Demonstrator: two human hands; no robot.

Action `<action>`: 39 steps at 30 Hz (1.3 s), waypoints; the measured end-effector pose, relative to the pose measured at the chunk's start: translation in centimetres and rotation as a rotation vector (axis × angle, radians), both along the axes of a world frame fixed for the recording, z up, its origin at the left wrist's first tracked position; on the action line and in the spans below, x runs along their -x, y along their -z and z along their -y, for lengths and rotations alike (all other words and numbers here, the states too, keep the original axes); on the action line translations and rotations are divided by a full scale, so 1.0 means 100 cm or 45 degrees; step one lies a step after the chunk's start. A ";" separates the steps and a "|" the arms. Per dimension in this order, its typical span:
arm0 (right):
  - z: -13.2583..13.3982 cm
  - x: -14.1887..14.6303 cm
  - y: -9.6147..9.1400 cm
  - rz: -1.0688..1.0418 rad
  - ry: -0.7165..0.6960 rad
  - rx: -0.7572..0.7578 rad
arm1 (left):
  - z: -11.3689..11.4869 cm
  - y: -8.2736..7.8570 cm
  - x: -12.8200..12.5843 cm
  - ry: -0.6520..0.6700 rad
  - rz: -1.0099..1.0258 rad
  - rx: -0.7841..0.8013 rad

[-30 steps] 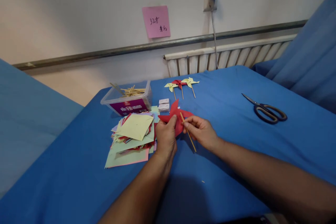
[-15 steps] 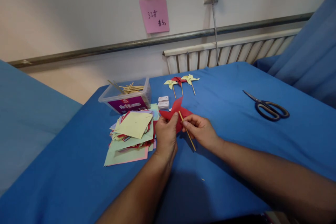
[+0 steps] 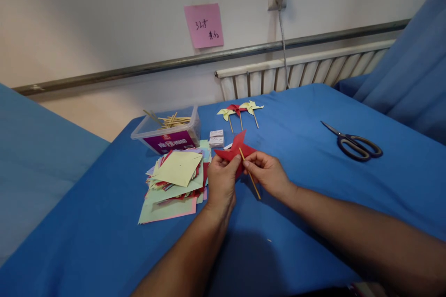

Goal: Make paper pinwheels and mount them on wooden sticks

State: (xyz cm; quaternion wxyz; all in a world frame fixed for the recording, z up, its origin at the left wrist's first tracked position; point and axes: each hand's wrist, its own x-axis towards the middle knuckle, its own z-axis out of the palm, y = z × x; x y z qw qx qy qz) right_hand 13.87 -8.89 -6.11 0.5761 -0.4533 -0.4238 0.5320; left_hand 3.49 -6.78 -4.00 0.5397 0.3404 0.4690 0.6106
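Note:
A red paper pinwheel (image 3: 239,141) is pinched in my left hand (image 3: 223,177), the thumb lying near its middle. My right hand (image 3: 266,171) grips a thin wooden stick (image 3: 253,185) between thumb and fingers. The stick's upper end lies against the pinwheel's centre, and its lower end points down toward the blue cloth. Whether stick and paper are joined I cannot tell. Behind my hands lie pinwheels on sticks: a left yellow pinwheel (image 3: 226,114), a red pinwheel (image 3: 236,109) and a right yellow pinwheel (image 3: 251,107).
Left of my hands is a pile of coloured paper squares (image 3: 177,169). A clear plastic box (image 3: 170,141) of wooden sticks stands behind it, beside small white boxes (image 3: 216,139). Black-handled scissors (image 3: 353,144) lie at the right on the blue tablecloth (image 3: 306,241). A radiator (image 3: 306,72) is behind.
My hands keep the same hold, with the red pinwheel turned slightly and the stick still against its centre. The camera view has shifted a little.

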 end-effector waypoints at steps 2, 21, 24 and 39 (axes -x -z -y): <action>0.000 0.000 0.001 -0.001 -0.014 -0.001 | 0.000 -0.001 0.000 0.012 -0.001 -0.011; 0.002 0.000 -0.006 -0.058 -0.054 -0.012 | -0.003 0.003 0.003 -0.002 -0.092 -0.084; 0.002 0.001 -0.007 -0.075 -0.052 -0.005 | -0.003 0.004 0.003 0.002 -0.100 -0.092; 0.002 0.002 -0.002 -0.083 -0.041 -0.032 | -0.002 0.002 0.003 0.031 -0.112 -0.105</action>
